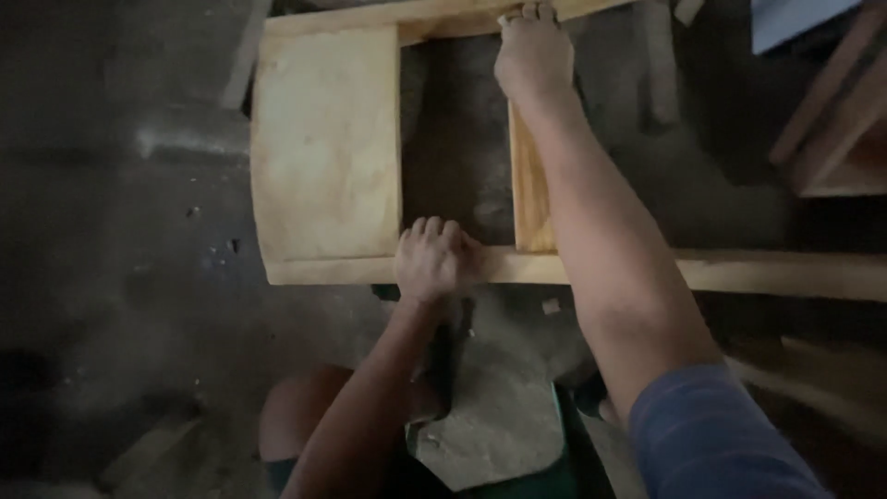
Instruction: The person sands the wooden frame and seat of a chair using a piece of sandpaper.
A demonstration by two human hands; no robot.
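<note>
A pale wooden frame lies flat on the dark floor in the head view. Its near rail runs left to right, and a far rail runs along the top. A wide board fills the frame's left part. A narrow slat stands between the rails, with a dark gap between it and the board. My left hand is closed over the near rail at the gap. My right hand reaches far forward and grips the top of the narrow slat at the far rail.
More wooden pieces lean at the right edge. A light panel shows at the top right. Small wood chips lie on the dusty concrete floor. My knee is at the bottom.
</note>
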